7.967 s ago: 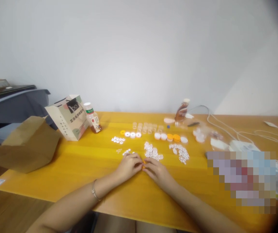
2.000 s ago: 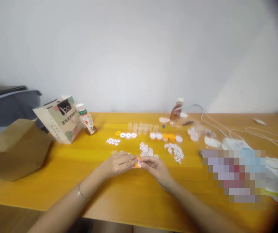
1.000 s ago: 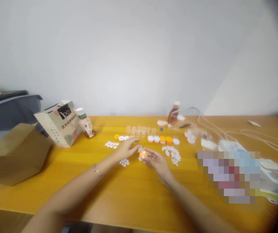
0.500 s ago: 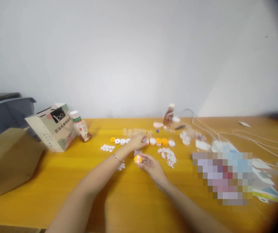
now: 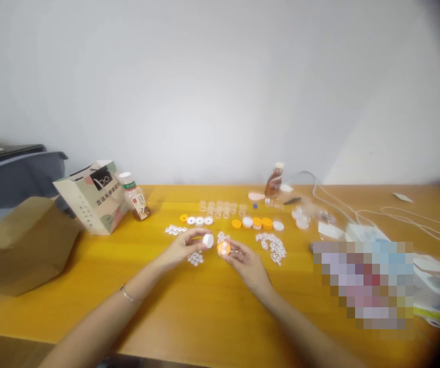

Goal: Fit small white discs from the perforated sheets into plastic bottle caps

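My left hand (image 5: 184,248) pinches a small white round cap (image 5: 207,240) just above the yellow table (image 5: 212,301). My right hand (image 5: 245,259) grips a small orange round piece with a white insert (image 5: 223,248), a short gap from the white cap. Under and around the hands lie small white flat parts, one cluster (image 5: 195,258) below my left hand and another heap (image 5: 271,244) to the right. Behind them runs a row of orange and white caps (image 5: 257,223) and a row of white rings with one orange ring (image 5: 195,220).
A printed paper bag (image 5: 91,197) and a drink bottle (image 5: 134,196) stand at the back left, with a brown paper bag (image 5: 22,243) at the left edge. Clear small cups (image 5: 222,208), a brown bottle (image 5: 275,180), white cables (image 5: 361,204) and papers sit at the back and right.
My left hand reached out to the row of caps at the back, then came back toward my right hand holding a white cap. My right hand kept the orange piece.
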A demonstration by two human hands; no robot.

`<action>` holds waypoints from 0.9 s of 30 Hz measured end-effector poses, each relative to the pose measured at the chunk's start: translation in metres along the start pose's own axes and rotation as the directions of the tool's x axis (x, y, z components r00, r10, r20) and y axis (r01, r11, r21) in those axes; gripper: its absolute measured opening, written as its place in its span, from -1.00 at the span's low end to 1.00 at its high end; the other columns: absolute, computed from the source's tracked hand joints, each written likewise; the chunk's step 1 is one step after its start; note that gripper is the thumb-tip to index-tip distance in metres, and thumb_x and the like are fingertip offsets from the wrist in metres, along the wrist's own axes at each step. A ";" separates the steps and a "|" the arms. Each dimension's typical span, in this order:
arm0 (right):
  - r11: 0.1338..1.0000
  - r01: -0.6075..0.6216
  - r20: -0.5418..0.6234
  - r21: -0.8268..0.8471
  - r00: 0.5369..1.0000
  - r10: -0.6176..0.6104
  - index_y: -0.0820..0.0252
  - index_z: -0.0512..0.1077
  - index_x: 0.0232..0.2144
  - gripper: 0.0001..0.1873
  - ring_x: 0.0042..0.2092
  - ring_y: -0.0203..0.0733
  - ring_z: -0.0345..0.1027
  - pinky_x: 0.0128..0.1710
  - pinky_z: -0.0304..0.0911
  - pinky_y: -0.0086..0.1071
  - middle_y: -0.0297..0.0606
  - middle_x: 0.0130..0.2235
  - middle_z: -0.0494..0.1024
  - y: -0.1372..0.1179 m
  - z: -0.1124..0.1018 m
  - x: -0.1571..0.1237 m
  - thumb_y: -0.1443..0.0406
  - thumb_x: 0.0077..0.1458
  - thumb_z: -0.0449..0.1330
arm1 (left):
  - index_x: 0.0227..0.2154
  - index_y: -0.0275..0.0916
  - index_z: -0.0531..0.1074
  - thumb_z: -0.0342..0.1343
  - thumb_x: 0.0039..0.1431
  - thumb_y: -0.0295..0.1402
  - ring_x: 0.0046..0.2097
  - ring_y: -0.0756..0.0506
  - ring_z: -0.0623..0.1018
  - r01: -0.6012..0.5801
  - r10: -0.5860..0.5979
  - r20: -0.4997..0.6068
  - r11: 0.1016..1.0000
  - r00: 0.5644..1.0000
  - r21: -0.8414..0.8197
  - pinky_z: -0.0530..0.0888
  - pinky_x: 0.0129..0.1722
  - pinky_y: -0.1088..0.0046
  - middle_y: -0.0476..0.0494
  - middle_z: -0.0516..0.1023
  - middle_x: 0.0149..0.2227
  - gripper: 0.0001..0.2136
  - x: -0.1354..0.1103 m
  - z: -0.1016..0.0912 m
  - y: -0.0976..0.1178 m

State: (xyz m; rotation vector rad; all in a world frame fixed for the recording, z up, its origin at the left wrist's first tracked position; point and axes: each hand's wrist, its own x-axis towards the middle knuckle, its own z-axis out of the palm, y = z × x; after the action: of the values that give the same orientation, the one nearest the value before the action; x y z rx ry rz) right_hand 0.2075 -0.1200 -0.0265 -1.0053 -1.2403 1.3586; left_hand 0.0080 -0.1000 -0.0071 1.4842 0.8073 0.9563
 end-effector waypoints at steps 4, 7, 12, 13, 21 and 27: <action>1.000 0.005 0.001 -0.009 1.000 -0.005 0.12 0.43 -0.25 -0.62 -0.30 -0.22 0.41 -0.15 0.26 -0.26 -0.27 -0.28 0.53 -0.001 0.001 -0.001 0.30 -0.25 0.28 | -0.05 -0.23 0.23 0.09 0.03 -0.35 -0.19 -0.06 0.44 -0.108 0.118 -0.029 0.966 0.993 0.233 0.39 -0.21 0.40 -0.20 0.40 -0.15 -0.62 -0.005 0.019 -0.002; 1.000 0.023 0.013 0.005 1.000 -0.024 0.11 0.43 -0.26 -0.63 -0.30 -0.21 0.41 -0.14 0.26 -0.25 -0.30 -0.33 0.54 0.001 0.002 -0.002 0.31 -0.25 0.27 | -0.07 -0.23 0.26 0.05 0.06 -0.37 -0.15 -0.06 0.42 -0.234 0.265 -0.007 0.863 0.964 0.448 0.36 -0.11 0.34 -0.19 0.37 -0.12 -0.66 -0.007 0.029 0.002; 0.998 0.061 0.024 -0.032 0.998 -0.060 0.11 0.44 -0.28 -0.65 -0.29 -0.19 0.41 -0.16 0.29 -0.24 -0.29 -0.34 0.54 0.006 0.002 -0.003 0.35 -0.24 0.26 | -0.09 -0.20 0.29 0.00 0.10 -0.37 -0.11 -0.07 0.39 -0.297 0.328 0.077 0.698 0.942 0.651 0.35 -0.09 0.35 -0.17 0.37 -0.15 -0.72 -0.011 0.036 0.009; 0.996 0.068 0.024 -0.049 0.997 -0.067 0.11 0.44 -0.28 -0.66 -0.29 -0.19 0.41 -0.16 0.29 -0.24 -0.29 -0.34 0.54 0.007 0.002 -0.003 0.35 -0.23 0.26 | -0.09 -0.19 0.29 -0.01 0.11 -0.37 -0.11 -0.06 0.38 -0.299 0.325 0.091 0.679 0.941 0.670 0.34 -0.09 0.36 -0.16 0.37 -0.14 -0.72 -0.012 0.037 0.010; 0.987 0.129 0.120 -0.094 0.986 -0.117 0.10 0.34 -0.17 -0.61 -0.28 -0.21 0.41 -0.17 0.30 -0.26 -0.32 -0.37 0.51 0.011 0.002 -0.005 0.36 -0.14 0.20 | -0.08 -0.20 0.28 -0.03 0.12 -0.39 -0.14 -0.04 0.40 -0.329 0.320 0.151 0.629 0.935 0.704 0.36 -0.14 0.42 -0.15 0.38 -0.16 -0.72 -0.016 0.031 0.010; 0.973 0.205 0.170 -0.109 0.968 -0.185 0.07 0.26 -0.13 -0.60 -0.31 -0.26 0.40 -0.20 0.30 -0.31 -0.36 -0.40 0.48 0.010 0.001 -0.010 0.36 -0.10 0.17 | -0.08 -0.22 0.27 -0.05 0.14 -0.37 -0.18 -0.02 0.41 -0.387 0.351 0.214 0.557 0.911 0.735 0.37 -0.17 0.46 -0.16 0.41 -0.19 -0.73 -0.019 0.028 0.007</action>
State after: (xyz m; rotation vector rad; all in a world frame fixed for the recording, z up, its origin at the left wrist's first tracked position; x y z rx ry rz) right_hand 0.2068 -0.1296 -0.0366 -0.8468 -1.5201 1.2368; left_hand 0.0246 -0.1296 -0.0037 2.5083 0.9454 0.9129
